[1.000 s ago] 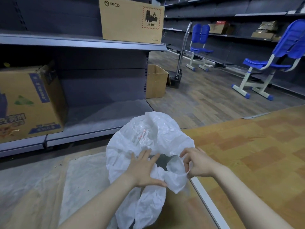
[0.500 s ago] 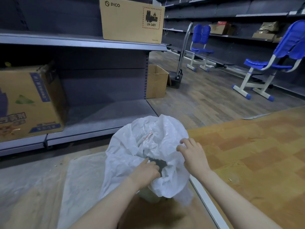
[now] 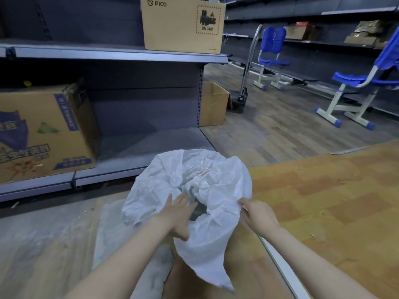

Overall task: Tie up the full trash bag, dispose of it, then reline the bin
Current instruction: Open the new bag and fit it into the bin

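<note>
Grey store shelving (image 3: 129, 55) stands behind a white trash bag (image 3: 164, 184) on the floor, crumpled, translucent, its mouth gaping. Nearer than the shelving, the left hand (image 3: 174, 214) lies flat inside the mouth, spreading it; the right hand (image 3: 257, 214) pinches the rim, probably to open it for relining.

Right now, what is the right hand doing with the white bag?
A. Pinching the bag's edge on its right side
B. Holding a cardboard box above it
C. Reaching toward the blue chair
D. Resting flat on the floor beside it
A. The right hand has its fingers curled onto the rim of the white bag at the bag's right side, while the left hand lies with straight fingers at the dark opening.
</note>
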